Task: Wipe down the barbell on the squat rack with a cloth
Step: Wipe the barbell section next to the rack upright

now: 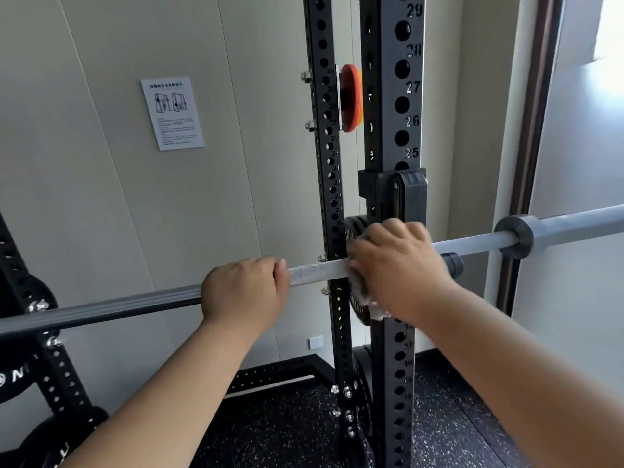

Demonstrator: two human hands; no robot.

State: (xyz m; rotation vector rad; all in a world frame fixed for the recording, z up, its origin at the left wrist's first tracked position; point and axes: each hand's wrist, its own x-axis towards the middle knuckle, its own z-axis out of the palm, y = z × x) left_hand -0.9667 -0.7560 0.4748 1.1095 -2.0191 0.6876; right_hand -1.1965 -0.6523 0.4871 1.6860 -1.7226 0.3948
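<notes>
A grey steel barbell (pixel 317 270) runs across the view from lower left to upper right, resting on the black squat rack (pixel 391 130). My left hand (pixel 244 292) grips the bar left of the rack's uprights. My right hand (pixel 401 268) grips a pale cloth (pixel 369 300) wrapped round the bar just in front of the near upright; only a crumpled bit of cloth hangs below my palm. The bar's collar and sleeve (pixel 520 236) stick out to the right.
A black J-hook (pixel 407 192) sits on the near upright above my right hand. A red plate (pixel 351 97) hangs between the uprights. Black plates (pixel 20 380) are stored at the lower left. A paper notice (pixel 172 113) is on the wall. Speckled rubber floor lies below.
</notes>
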